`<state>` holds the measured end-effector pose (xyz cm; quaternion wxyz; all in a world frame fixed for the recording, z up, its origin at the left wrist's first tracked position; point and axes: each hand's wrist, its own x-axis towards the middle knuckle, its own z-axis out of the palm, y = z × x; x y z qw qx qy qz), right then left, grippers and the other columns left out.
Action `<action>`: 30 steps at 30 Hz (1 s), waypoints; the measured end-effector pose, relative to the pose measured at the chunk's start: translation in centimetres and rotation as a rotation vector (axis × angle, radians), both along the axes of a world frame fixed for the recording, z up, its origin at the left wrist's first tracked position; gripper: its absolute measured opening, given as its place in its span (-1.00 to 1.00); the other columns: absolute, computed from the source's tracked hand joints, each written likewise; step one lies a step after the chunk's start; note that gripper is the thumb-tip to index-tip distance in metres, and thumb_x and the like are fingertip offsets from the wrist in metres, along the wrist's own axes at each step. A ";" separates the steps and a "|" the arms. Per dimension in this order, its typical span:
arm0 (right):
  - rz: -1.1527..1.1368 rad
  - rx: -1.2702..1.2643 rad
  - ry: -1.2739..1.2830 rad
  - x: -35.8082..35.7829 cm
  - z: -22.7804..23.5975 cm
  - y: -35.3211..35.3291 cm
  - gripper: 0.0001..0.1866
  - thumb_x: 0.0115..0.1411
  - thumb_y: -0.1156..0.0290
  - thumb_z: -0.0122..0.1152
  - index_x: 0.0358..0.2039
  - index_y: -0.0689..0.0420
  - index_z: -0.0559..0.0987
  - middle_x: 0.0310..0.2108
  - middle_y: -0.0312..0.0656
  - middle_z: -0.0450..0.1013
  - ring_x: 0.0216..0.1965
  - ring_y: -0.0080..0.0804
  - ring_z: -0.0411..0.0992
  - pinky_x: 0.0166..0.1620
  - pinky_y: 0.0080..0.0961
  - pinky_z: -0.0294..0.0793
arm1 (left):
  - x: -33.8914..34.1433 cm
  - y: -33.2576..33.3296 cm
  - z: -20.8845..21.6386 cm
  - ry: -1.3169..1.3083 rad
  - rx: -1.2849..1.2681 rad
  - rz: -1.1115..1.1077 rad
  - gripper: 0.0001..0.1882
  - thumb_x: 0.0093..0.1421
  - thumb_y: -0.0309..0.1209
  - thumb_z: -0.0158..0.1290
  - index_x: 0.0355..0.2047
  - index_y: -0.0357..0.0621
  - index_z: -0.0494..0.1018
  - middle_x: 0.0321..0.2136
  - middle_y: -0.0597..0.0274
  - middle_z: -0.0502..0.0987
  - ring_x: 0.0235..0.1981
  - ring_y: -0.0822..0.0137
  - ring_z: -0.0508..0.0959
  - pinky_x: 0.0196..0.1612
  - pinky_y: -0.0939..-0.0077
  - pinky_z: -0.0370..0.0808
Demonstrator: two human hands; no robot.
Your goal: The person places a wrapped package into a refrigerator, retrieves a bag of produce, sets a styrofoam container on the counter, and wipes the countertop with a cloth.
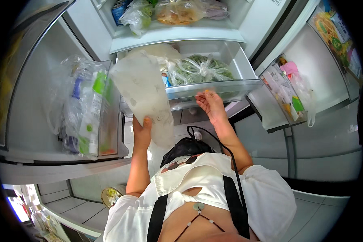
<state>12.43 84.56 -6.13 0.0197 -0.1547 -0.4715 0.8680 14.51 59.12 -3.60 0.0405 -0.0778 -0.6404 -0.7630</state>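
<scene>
My left hand (142, 128) is closed on the lower part of a translucent whitish plastic sheet (143, 86) with faint printed marks. The sheet stands up in front of the left side of a pulled-out clear fridge drawer (226, 86) and hides part of it. At the drawer's front edge is my right hand (211, 107), its fingers loosely bent and apart, slightly blurred, with no object visible in them. A small orange spot shows at a fingertip. Inside the drawer lies a clear plastic bag of green vegetables (201, 68), beside a pale bag (159, 51).
Above the drawer, a shelf (177, 32) holds bagged food and a blue can (118, 13). The open left door has a bin (109, 133) of cartons and plastic bags; the right door carries a bin (284, 94) of packets. A bin with scraps (112, 196) stands low at left.
</scene>
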 end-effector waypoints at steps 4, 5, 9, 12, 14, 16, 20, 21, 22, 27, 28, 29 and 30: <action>0.078 0.057 -0.024 0.2 -0.2 1.0 -0.74 0.27 0.26 -0.06 -0.24 0.22 0.43 -0.29 -0.19 0.47 -0.29 -0.50 0.47 -0.25 -0.62 0.51 | -0.5 2.8 1.4 -0.111 0.192 -0.022 -0.23 0.18 0.17 -0.20 0.14 -0.24 0.08 -0.01 0.12 0.32 0.01 0.27 0.36 0.03 0.35 0.34; 0.149 0.108 -0.046 0.3 -0.2 1.2 -0.71 0.27 0.23 -0.06 -0.23 0.22 0.44 -0.29 -0.19 0.48 -0.29 -0.50 0.47 -0.26 -0.62 0.51 | -0.5 3.7 2.1 -0.169 0.246 -0.041 -0.24 0.19 0.17 -0.24 0.15 -0.23 0.07 0.01 0.11 0.31 0.02 0.25 0.36 0.03 0.33 0.34; 0.584 0.305 -0.104 1.4 2.8 3.1 -0.61 0.27 0.11 -0.10 -0.20 0.20 0.48 -0.28 -0.21 0.49 -0.31 -0.52 0.47 -0.27 -0.60 0.49 | -1.3 7.2 6.5 -0.266 0.489 -0.056 -0.29 0.21 0.13 -0.26 0.15 -0.18 0.08 0.05 0.12 0.28 0.03 0.21 0.36 0.05 0.28 0.35; 0.777 0.380 -0.079 1.8 5.0 6.2 -0.52 0.28 0.01 -0.20 -0.14 0.16 0.49 -0.31 -0.30 0.49 -0.36 -0.63 0.45 -0.33 -0.67 0.44 | -2.9 10.0 7.1 -0.322 0.646 -0.069 -0.32 0.23 0.11 -0.27 0.15 -0.16 0.08 0.07 0.13 0.27 0.06 0.21 0.33 0.09 0.26 0.31; 0.622 0.280 0.032 1.8 5.8 7.2 -0.44 0.26 -0.06 -0.19 0.03 0.14 0.37 -0.26 -0.26 0.47 -0.37 -0.62 0.43 -0.33 -0.72 0.42 | -4.0 11.6 6.9 -0.348 0.737 -0.099 -0.34 0.24 0.10 -0.28 0.15 -0.15 0.08 0.08 0.12 0.27 0.08 0.20 0.31 0.12 0.24 0.27; 0.562 0.195 0.256 1.7 6.8 7.5 -0.32 0.22 -0.12 -0.14 0.19 0.11 0.17 -0.15 -0.21 0.43 -0.25 -0.60 0.40 -0.23 -0.68 0.38 | -4.7 13.3 7.0 -0.375 0.767 -0.096 -0.36 0.26 0.09 -0.35 0.16 -0.13 0.06 0.10 0.09 0.25 0.11 0.17 0.28 0.15 0.20 0.23; 0.571 0.342 0.354 1.0 9.3 8.6 -0.24 0.16 -0.10 -0.01 0.25 0.05 0.08 -0.05 -0.12 0.37 -0.10 -0.53 0.36 -0.12 -0.62 0.35 | -6.0 15.0 7.8 -0.488 0.769 -0.208 -0.34 0.27 0.10 -0.43 0.16 -0.16 0.05 0.10 0.04 0.24 0.11 0.13 0.29 0.14 0.17 0.24; 0.631 0.448 0.281 0.4 9.7 9.9 -0.24 0.16 -0.09 0.00 0.24 0.06 0.08 -0.07 -0.13 0.38 -0.11 -0.54 0.37 -0.14 -0.63 0.35 | -6.4 14.9 7.6 -0.487 0.751 -0.248 -0.34 0.27 0.10 -0.43 0.16 -0.18 0.05 0.10 0.03 0.25 0.10 0.13 0.29 0.14 0.16 0.24; 0.684 0.559 0.206 -0.1 10.1 10.6 -0.24 0.15 -0.08 0.01 0.24 0.07 0.09 -0.09 -0.14 0.40 -0.13 -0.55 0.38 -0.15 -0.64 0.35 | -6.8 14.9 7.5 -0.486 0.734 -0.295 -0.33 0.27 0.10 -0.44 0.15 -0.19 0.06 0.09 0.02 0.25 0.10 0.13 0.29 0.14 0.16 0.24; 0.641 0.595 0.205 -2.1 13.1 9.9 -0.37 0.19 0.22 0.06 0.25 -0.08 0.10 -0.23 -0.19 0.44 -0.47 -0.60 0.43 -0.47 -0.67 0.35 | -7.1 15.0 7.8 -0.582 0.424 -0.322 -0.36 0.29 0.07 -0.42 0.08 -0.25 0.18 -0.06 0.03 0.41 -0.10 0.21 0.49 -0.09 0.34 0.47; 0.634 0.669 0.216 -2.4 13.2 9.4 -0.38 0.18 0.26 0.06 0.24 -0.13 0.12 -0.24 -0.18 0.44 -0.47 -0.60 0.42 -0.47 -0.66 0.35 | -7.4 15.0 7.5 -0.520 0.318 -0.293 -0.38 0.29 0.05 -0.40 0.07 -0.24 0.20 -0.08 0.04 0.42 -0.13 0.23 0.50 -0.12 0.35 0.48; 0.626 0.743 0.227 -2.6 13.2 9.0 -0.39 0.18 0.29 0.06 0.24 -0.17 0.13 -0.26 -0.18 0.44 -0.48 -0.59 0.42 -0.46 -0.65 0.36 | -7.8 15.0 6.7 -0.458 0.214 -0.263 -0.40 0.30 0.03 -0.38 0.05 -0.24 0.22 -0.09 0.04 0.43 -0.15 0.25 0.51 -0.14 0.36 0.50; 0.624 0.813 0.232 -2.7 13.2 8.6 -0.39 0.18 0.33 0.06 0.23 -0.21 0.14 -0.27 -0.17 0.44 -0.48 -0.59 0.42 -0.45 -0.65 0.36 | -7.9 14.8 6.3 -0.402 0.111 -0.228 -0.42 0.30 0.01 -0.36 0.04 -0.24 0.24 -0.11 0.04 0.44 -0.18 0.26 0.53 -0.17 0.36 0.51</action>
